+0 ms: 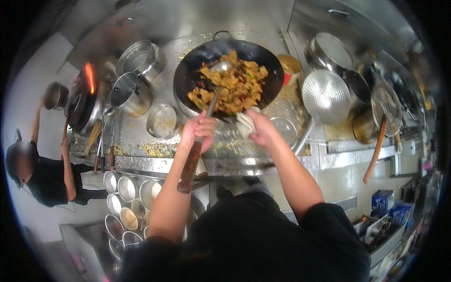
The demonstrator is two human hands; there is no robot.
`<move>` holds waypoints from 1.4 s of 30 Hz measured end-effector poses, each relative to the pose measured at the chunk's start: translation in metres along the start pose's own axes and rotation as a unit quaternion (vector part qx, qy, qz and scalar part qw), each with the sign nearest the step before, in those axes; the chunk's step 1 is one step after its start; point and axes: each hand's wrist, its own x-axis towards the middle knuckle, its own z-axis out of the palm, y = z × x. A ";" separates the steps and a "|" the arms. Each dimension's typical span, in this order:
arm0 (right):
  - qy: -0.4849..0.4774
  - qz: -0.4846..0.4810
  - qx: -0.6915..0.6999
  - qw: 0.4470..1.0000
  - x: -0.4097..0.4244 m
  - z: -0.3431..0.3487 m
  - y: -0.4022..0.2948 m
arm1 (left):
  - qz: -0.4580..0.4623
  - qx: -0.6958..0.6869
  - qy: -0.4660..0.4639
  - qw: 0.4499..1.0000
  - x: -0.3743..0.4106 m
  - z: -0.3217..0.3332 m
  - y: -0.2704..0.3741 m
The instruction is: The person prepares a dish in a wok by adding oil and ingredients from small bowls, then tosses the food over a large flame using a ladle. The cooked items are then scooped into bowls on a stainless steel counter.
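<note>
Before me a black wok (pixel 271 79) holds browned, chunky food (pixel 243 84) with bits of green and dark red. My left hand (pixel 204 130) is closed around the shaft of a metal ladle (pixel 214 102); its bowl rests among the food, and its wooden handle lies along my forearm. At the wok's near rim, my right hand (pixel 259 127) grips a folded pale cloth (pixel 245 125). Whether the cloth wraps a wok handle is hidden.
A perforated strainer (pixel 326 95) leans at right, near a wire skimmer (pixel 385 105). Metal pots (pixel 130 93) stand at left. Beyond them, a co-worker (pixel 49 179) handles a pot near a flame (pixel 90 77). Several seasoning bowls (pixel 127 188) sit at lower left.
</note>
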 end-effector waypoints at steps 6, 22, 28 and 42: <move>0.032 0.081 0.105 0.991 0.078 0.018 -0.007 | 0.060 0.050 0.001 0.997 0.017 0.051 0.010; 0.003 0.042 -0.029 0.999 0.120 -0.036 0.006 | 0.237 0.161 0.018 0.958 -0.006 0.065 -0.027; -0.037 -0.038 -0.146 0.988 0.004 -0.113 -0.040 | 0.444 0.372 0.155 0.800 0.021 0.048 -0.134; -0.177 0.071 -0.412 0.891 -0.269 -0.174 -0.032 | 0.558 0.239 0.184 0.773 -0.178 -0.033 -0.563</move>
